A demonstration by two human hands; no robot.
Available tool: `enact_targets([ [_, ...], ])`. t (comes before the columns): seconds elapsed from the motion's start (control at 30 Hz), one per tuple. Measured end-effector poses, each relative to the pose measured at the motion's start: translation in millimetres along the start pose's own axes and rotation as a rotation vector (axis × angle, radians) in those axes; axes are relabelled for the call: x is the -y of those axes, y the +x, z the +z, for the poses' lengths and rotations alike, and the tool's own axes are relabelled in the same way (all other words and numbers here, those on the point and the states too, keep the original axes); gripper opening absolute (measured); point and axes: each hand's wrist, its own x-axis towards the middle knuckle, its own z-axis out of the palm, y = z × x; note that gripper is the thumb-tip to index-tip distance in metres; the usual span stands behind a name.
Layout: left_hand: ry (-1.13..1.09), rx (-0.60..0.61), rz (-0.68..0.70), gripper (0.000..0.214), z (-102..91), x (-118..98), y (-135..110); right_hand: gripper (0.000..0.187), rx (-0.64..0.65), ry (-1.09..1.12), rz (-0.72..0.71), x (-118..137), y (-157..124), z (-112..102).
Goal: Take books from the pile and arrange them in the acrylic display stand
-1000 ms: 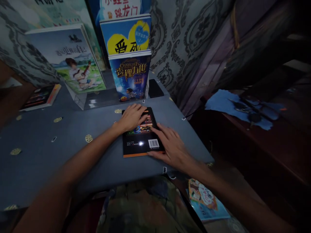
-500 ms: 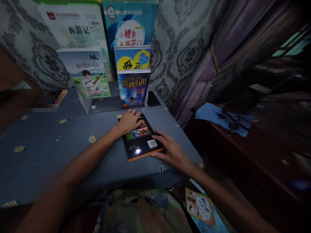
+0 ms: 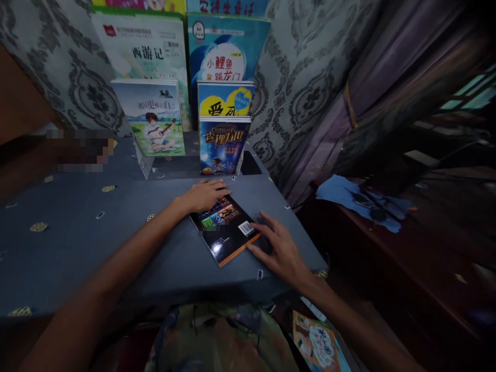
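Observation:
A black book (image 3: 228, 235) with an orange strip and a white barcode lies flat on the blue-grey tablecloth, turned at an angle. Across its far end rests my left hand (image 3: 205, 195), fingers stretched out and covering the upper part of the cover. My right hand (image 3: 277, 245) is at the near right corner, fingers spread, with the fingertips at the book's edge. Behind the book stands a dark blue book (image 3: 221, 147) in a holder, and to its left a book with a guitar player on the cover (image 3: 155, 124).
Larger books stand at the back, a green-white one (image 3: 151, 39) and a teal one (image 3: 248, 39). A dark flat object (image 3: 251, 163) lies beside the blue book. More books (image 3: 315, 341) are low at the right, below the table edge. A blue cloth (image 3: 341, 199) lies farther right.
The black book has turned, its near end swinging toward the right corner. Both hands stay at it. The camera view has shifted slightly, bringing more of the back books into sight.

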Motion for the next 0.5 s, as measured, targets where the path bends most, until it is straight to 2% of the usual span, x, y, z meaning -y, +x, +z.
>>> enact_targets([
  [0.1, -0.075, 0.109, 0.094, 0.06, -6.1, 3, 4, 0.036, -0.009, 0.027, -0.203, 24, 1, 3],
  [0.17, -0.104, 0.153, 0.118, 0.064, -11.4, 5, 6, 0.036, 0.046, 0.059, -0.33, 42, 3, 5],
  [0.23, -0.116, 0.188, 0.13, 0.065, -16.5, 8, 9, 0.037, 0.126, 0.082, -0.391, 58, 6, 8],
  [0.33, -0.11, 0.252, 0.127, 0.066, -23.5, 14, 12, 0.033, 0.175, 0.112, -0.408, 70, 12, 11],
  [0.5, -0.138, 0.365, 0.052, 0.065, -39.3, 28, 8, 0.024, 0.14, 0.141, -0.385, 65, 19, 14],
])
